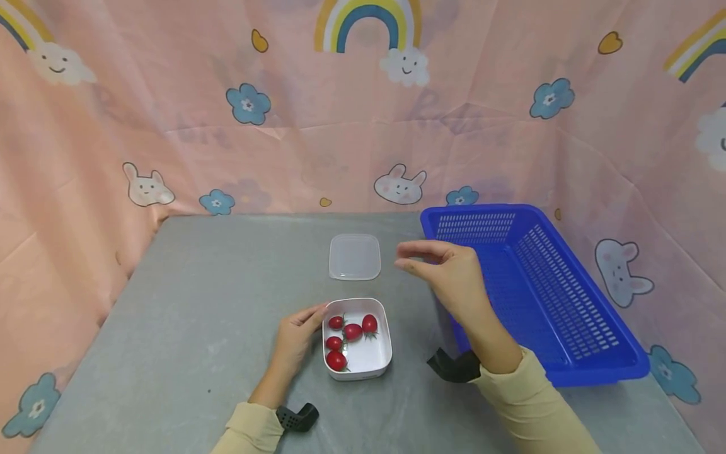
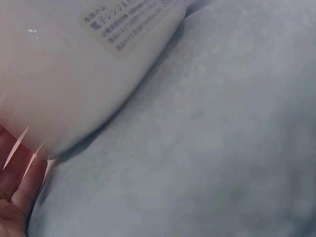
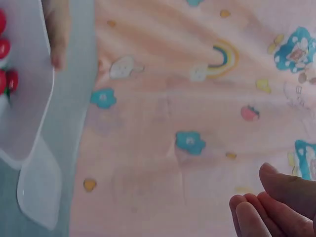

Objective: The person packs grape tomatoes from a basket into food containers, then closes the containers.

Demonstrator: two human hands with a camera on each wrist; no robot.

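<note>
A small white square container (image 1: 368, 362) stands on the table with several red cherry tomatoes (image 1: 353, 332) inside, some with green stems. My left hand (image 1: 292, 337) touches the container's left side, fingertips at the rim. The left wrist view shows its fingers (image 2: 30, 185) lying against the outer wall, which carries a printed label (image 2: 126, 27). In the air between a clear lid (image 1: 355, 257) and a blue basket (image 1: 510, 287), my right hand (image 1: 450, 274) holds nothing. Its thumb and loosely bent fingers are apart in the head view.
The lid lies flat on the grey table (image 1: 238, 277), just beyond the container. At the right, the long perforated basket reaches from the back edge toward the front. A pink printed curtain (image 1: 340, 139) hangs behind the table and along its sides.
</note>
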